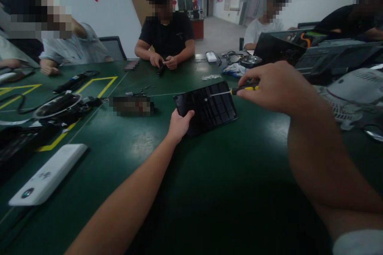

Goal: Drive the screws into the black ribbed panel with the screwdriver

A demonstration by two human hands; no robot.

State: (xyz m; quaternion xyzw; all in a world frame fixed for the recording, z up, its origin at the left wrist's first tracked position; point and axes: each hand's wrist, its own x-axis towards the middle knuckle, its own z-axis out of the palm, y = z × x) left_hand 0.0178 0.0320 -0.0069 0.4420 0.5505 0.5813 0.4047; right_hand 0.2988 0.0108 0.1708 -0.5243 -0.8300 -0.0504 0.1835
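My left hand grips the left edge of a flat, glossy black panel, thumb on top, fingers hidden beneath. The panel looks like a tablet or a screen; I cannot tell which. It is tilted over the green table. My right hand is closed around the black and yellow handle of a screwdriver. The metal shaft points left across the panel. Its tip lies by a small pale round spot on the panel's face; contact between them is unclear.
On the green table, a white power-bank-like box lies at left, near cables and black parts. A white plastic housing and grey casings stand at right. Several people sit around; one opposite handles a small black object.
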